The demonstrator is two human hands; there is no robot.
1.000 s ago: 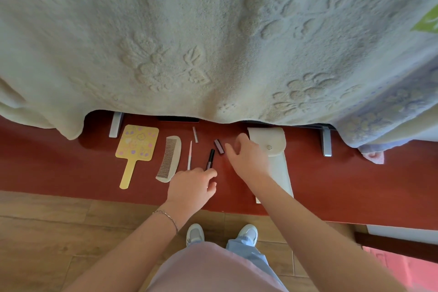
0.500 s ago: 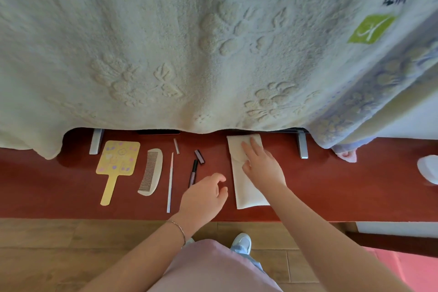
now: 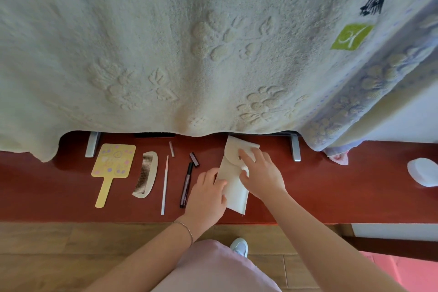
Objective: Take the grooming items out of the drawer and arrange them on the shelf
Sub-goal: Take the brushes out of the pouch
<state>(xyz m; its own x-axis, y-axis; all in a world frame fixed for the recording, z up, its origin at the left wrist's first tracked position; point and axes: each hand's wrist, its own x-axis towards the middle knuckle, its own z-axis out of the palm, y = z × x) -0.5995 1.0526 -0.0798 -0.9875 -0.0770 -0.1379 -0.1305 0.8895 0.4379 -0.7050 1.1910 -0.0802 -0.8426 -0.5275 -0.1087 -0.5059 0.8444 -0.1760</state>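
Note:
A white snap pouch (image 3: 235,198) lies tilted on the red shelf (image 3: 331,194). My left hand (image 3: 208,194) grips its left edge with curled fingers. My right hand (image 3: 260,173) is on its upper part, fingers spread over the flap and thumb pressed against it. To the left, laid out in a row, are a yellow hand mirror (image 3: 113,163), a cream comb (image 3: 147,174), a thin white stick (image 3: 164,185) and a dark pen (image 3: 186,185). The pen's cap (image 3: 194,159) and a small pale cap (image 3: 171,149) lie behind them.
A cream embossed blanket (image 3: 189,42) hangs over the back of the shelf and hides what is behind. Two metal brackets (image 3: 92,147) (image 3: 295,149) stand under its hem. A white round object (image 3: 424,170) sits at the far right, with pink cloth (image 3: 339,157) nearby. Wooden floor lies below.
My left hand left the pen and moved right onto the pouch's edge. The pouch has turned from straight to tilted under both hands. The view has shifted slightly.

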